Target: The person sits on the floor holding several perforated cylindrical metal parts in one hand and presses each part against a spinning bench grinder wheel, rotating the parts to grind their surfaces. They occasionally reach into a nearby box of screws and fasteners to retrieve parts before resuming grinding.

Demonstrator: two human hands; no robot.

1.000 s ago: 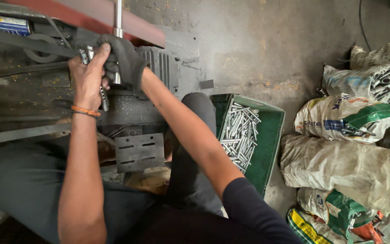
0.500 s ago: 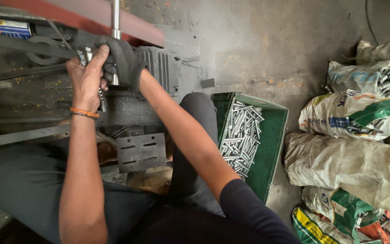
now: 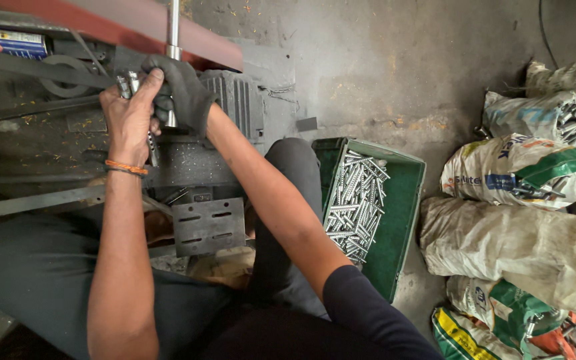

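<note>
Green crate [image 3: 405, 220] of bolts [image 3: 355, 203] on floor beside right knee; sacks [image 3: 521, 240] further right. Left hand [image 3: 128, 117] clamped on several bolts; gloved right hand [image 3: 181, 93] closed round the machine's rod [image 3: 173, 40].

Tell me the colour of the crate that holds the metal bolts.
Green. The crate shows best in the head view, on the floor beside the person's knee, with silver bolts piled inside.
</note>
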